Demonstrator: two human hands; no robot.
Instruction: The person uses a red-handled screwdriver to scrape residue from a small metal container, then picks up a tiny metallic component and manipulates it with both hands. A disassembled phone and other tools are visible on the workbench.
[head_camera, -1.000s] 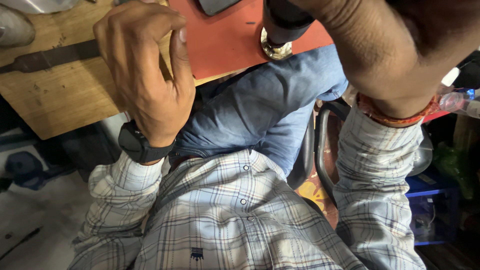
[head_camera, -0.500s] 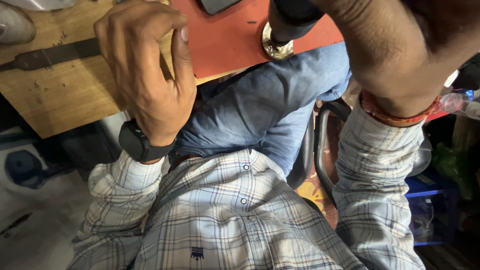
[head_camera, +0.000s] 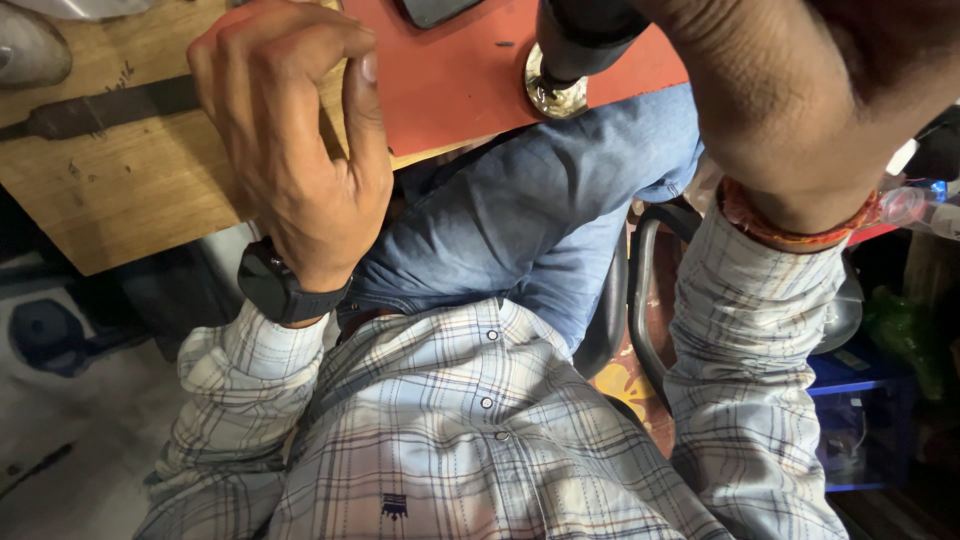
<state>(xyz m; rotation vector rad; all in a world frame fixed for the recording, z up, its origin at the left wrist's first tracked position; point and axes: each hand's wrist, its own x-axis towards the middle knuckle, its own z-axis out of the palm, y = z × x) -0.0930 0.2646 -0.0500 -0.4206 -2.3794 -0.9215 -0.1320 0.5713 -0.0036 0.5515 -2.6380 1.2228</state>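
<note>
My left hand (head_camera: 290, 150) has crept rightward, fingers curled together on the mat (head_camera: 460, 70) edge. My right hand is hidden; the tool (head_camera: 575, 45) stays upright.

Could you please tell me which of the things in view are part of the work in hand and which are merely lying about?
In the work:
- left hand, fingers curled over the table edge
- orange mat
- black cylindrical tool, standing on the round metal piece
- right arm, raised above that tool

Lying about:
- dark flat blade on the wooden table
- dark flat device
- blue crate
</note>
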